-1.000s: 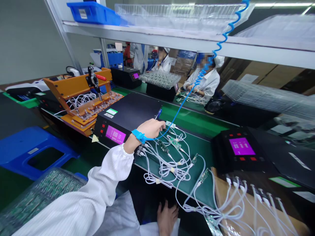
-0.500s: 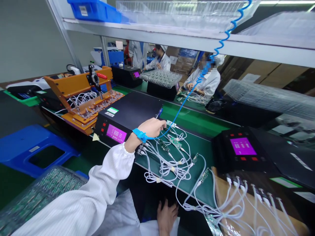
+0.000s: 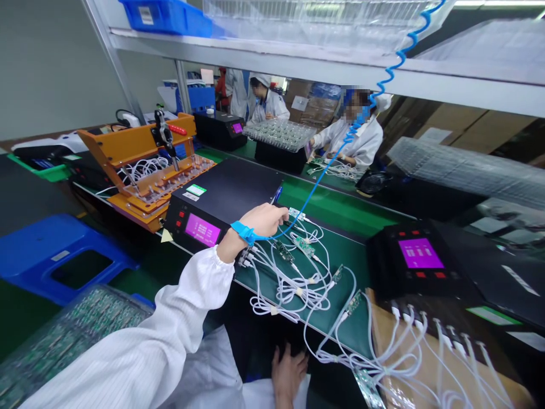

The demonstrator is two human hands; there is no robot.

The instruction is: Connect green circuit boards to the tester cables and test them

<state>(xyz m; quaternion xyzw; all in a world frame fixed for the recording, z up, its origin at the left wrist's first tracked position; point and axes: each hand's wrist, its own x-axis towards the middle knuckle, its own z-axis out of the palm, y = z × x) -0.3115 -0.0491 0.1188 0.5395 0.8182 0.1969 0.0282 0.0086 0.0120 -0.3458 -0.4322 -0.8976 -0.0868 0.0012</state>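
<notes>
My left hand [image 3: 264, 220], in a blue wrist strap [image 3: 243, 233], reaches over the green bench beside a black tester box [image 3: 230, 184]. Its fingers are curled down over a dark circuit board [image 3: 291, 224]; the fingertips are partly hidden, so what they grip is unclear. Just beyond the knuckles a blue pen [image 3: 277, 194] shows. Closest to this hand are a white-and-green board [image 3: 297, 214], a green board [image 3: 304, 246] and a darker board [image 3: 284, 251], all with white cables [image 3: 298, 292]. My right hand [image 3: 289, 372] rests low near my lap, fingers spread, holding nothing.
An orange clamp fixture [image 3: 170, 170] stands left of the box. A second black tester [image 3: 421, 255] sits at right, its cables above a cardboard sheet [image 3: 464, 363]. Bagged boards [image 3: 76, 335] lie low left near a blue stool [image 3: 63, 258]. A coiled blue cord [image 3: 389, 71] hangs down.
Both my hands stay in practically the same place. Across the bench, one co-worker's body has shifted left and another has extended an arm. The view has moved very slightly.
</notes>
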